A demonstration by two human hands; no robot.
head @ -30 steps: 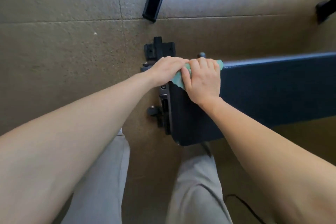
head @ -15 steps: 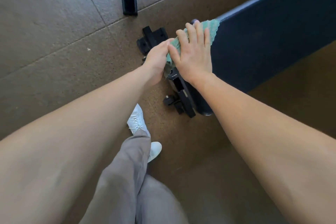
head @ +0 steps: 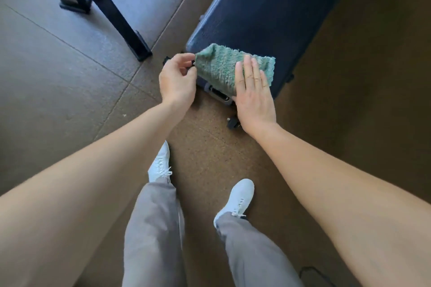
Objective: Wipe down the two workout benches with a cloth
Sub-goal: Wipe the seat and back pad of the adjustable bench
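Observation:
A dark blue padded workout bench [head: 268,7] runs from the middle of the view up to the top right. A green terry cloth [head: 221,65] lies draped over its near end. My right hand [head: 254,93] rests flat on the cloth's right part, fingers straight and together, pressing it onto the pad. My left hand [head: 177,79] is at the cloth's left corner with thumb and fingers curled; its fingertips touch or nearly touch that corner. The bench's black metal bracket [head: 219,94] shows below the cloth.
A black steel leg [head: 116,16] of another piece of gym equipment slants across the rubber tile floor at the upper left. My grey trousers and white shoes [head: 238,198] stand just in front of the bench end. A black cable [head: 312,272] lies at the bottom right.
The view swung so the bench now points away from me. My feet stepped in front of its end. The cloth is spread wider, and my left hand has drawn off to its left corner.

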